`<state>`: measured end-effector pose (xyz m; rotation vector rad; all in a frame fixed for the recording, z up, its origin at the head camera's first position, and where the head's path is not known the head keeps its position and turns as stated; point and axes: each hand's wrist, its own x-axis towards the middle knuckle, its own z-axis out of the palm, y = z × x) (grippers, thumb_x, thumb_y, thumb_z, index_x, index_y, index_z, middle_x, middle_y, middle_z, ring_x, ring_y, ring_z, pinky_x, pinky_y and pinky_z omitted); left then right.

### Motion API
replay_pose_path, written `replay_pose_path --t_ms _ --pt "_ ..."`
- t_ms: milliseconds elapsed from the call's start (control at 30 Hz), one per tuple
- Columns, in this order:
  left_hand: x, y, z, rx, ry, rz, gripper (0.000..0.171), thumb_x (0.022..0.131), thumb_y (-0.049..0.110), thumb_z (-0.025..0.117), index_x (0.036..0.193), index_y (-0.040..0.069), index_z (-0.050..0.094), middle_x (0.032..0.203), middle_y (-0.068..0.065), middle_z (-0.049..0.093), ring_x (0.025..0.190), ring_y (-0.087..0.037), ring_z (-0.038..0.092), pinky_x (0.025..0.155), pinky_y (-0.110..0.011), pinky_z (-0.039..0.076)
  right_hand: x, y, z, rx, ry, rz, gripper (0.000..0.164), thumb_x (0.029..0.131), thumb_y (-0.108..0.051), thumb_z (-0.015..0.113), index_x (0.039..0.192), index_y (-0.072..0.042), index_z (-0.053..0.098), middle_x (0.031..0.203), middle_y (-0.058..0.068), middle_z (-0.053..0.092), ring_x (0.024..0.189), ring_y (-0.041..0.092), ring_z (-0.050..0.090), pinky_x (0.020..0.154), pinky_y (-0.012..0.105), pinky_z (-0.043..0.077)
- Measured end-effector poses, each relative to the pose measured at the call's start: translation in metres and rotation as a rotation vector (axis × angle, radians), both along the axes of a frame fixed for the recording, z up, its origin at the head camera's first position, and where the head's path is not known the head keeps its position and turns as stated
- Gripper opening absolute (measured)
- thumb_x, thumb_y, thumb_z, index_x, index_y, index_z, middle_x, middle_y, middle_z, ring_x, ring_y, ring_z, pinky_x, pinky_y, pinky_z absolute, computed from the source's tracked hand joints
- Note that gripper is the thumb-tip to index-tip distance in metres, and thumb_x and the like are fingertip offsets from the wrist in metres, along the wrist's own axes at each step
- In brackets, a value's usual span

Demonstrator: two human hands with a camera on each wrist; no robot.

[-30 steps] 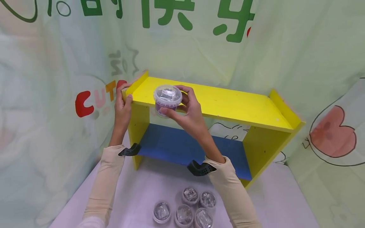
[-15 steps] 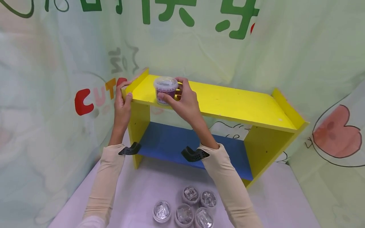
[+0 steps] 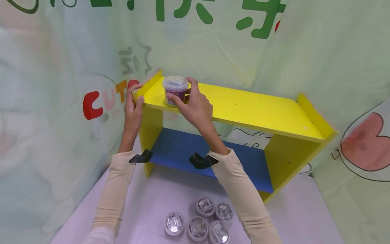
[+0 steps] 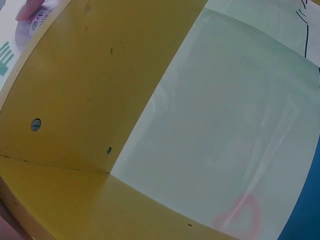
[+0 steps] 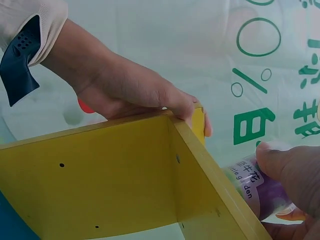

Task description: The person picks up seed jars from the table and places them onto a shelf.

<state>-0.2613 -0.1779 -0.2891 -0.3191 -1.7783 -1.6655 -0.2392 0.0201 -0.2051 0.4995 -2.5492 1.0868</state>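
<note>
My right hand (image 3: 198, 107) holds a small clear plastic tub (image 3: 175, 88) with a lid and purple label, thumb in front and fingers behind. The tub is upright at the left end of the yellow top board (image 3: 253, 110) of a small shelf unit; its base appears to meet the board. With my left hand (image 3: 133, 113) I grip the shelf's upper left corner, thumb on the near side. In the right wrist view the tub's label (image 5: 250, 182) shows printed writing, and the left hand (image 5: 132, 87) lies over the yellow side panel. The left wrist view shows mostly the board's underside (image 4: 95, 85).
A blue lower shelf (image 3: 179, 149) spans the unit between yellow side panels (image 3: 289, 159). Several similar tubs (image 3: 198, 228) with silvery contents stand on the pale tabletop (image 3: 152, 193) in front. A printed curtain (image 3: 213, 51) hangs behind and beside the unit.
My right hand has moved the tub back and down, from in front of the top board onto its left end. The left hand keeps its grip on the corner.
</note>
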Motion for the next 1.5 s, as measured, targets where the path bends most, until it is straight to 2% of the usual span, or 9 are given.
replay_pose_path --t_ms 433,567,767,900,967,1100,1200,1300,1500 --pt "0.001 0.006 -0.002 -0.002 -0.011 -0.005 0.039 0.099 0.016 0.044 0.138 0.013 0.044 0.128 -0.003 0.048 0.078 -0.025 0.044 0.074 -0.023 0.041 0.002 0.001 -0.003 0.028 0.052 -0.046 0.077 0.085 -0.056 0.065 0.145 -0.018 0.036 0.114 0.004 0.071 0.095 0.018 0.067 0.072 0.032 0.049" --pt "0.0 0.008 -0.001 -0.01 -0.016 -0.002 0.039 0.099 0.016 0.043 0.138 0.013 0.044 0.13 -0.002 0.047 0.077 -0.022 0.043 0.073 -0.023 0.04 0.002 0.001 -0.002 0.039 0.056 -0.058 0.077 0.085 -0.056 0.065 0.145 -0.018 0.035 0.116 0.004 0.071 0.097 0.018 0.068 0.073 0.033 0.05" --pt "-0.002 0.009 0.002 -0.026 -0.008 0.01 0.039 0.098 0.016 0.044 0.137 0.013 0.044 0.13 -0.005 0.049 0.079 -0.016 0.044 0.076 -0.022 0.04 0.003 0.004 -0.002 0.008 0.028 -0.057 0.084 0.084 -0.056 0.066 0.149 -0.018 0.029 0.124 0.005 0.068 0.108 0.018 0.067 0.081 0.036 0.051" --pt "-0.002 0.009 0.002 -0.027 -0.013 0.003 0.04 0.098 0.017 0.045 0.137 0.014 0.044 0.13 -0.005 0.049 0.08 -0.016 0.044 0.076 -0.022 0.04 0.007 0.009 -0.006 0.015 0.051 -0.053 0.086 0.084 -0.055 0.066 0.15 -0.018 0.027 0.129 0.005 0.066 0.112 0.018 0.067 0.086 0.039 0.051" --pt "-0.001 0.009 0.001 -0.025 -0.025 0.001 0.039 0.098 0.017 0.044 0.138 0.015 0.045 0.13 -0.005 0.049 0.079 -0.017 0.044 0.075 -0.023 0.04 0.01 0.012 -0.01 0.058 0.097 -0.068 0.086 0.085 -0.056 0.066 0.151 -0.016 0.027 0.129 0.005 0.066 0.111 0.02 0.067 0.082 0.039 0.052" --pt "0.003 0.008 -0.001 -0.018 -0.047 0.006 0.039 0.098 0.018 0.044 0.138 0.018 0.045 0.129 -0.003 0.049 0.081 -0.02 0.047 0.075 -0.023 0.041 0.021 0.016 -0.024 0.163 0.241 -0.124 0.086 0.086 -0.054 0.065 0.15 -0.011 0.03 0.127 0.008 0.066 0.096 0.026 0.069 0.075 0.04 0.052" --pt "0.003 0.007 -0.001 -0.014 -0.036 0.007 0.039 0.098 0.017 0.043 0.137 0.017 0.045 0.127 -0.002 0.05 0.082 -0.025 0.047 0.076 -0.026 0.041 0.029 0.02 -0.034 0.2 0.346 -0.143 0.081 0.088 -0.05 0.065 0.149 -0.007 0.033 0.127 0.01 0.066 0.097 0.028 0.067 0.085 0.042 0.051" --pt "0.002 0.005 0.0 -0.014 -0.022 0.012 0.039 0.098 0.017 0.043 0.137 0.017 0.046 0.127 -0.002 0.05 0.083 -0.028 0.046 0.076 -0.03 0.041 0.035 0.026 -0.044 0.201 0.425 -0.13 0.076 0.09 -0.046 0.064 0.148 -0.005 0.036 0.128 0.011 0.064 0.111 0.027 0.064 0.097 0.044 0.045" --pt "0.0 0.002 0.001 -0.016 -0.021 0.025 0.037 0.098 0.018 0.043 0.135 0.021 0.047 0.133 0.0 0.049 0.085 -0.016 0.049 0.079 -0.026 0.043 0.046 0.039 -0.059 0.136 0.595 -0.052 0.057 0.091 -0.032 0.067 0.138 -0.004 0.05 0.123 0.014 0.064 0.117 0.027 0.06 0.104 0.045 0.04"
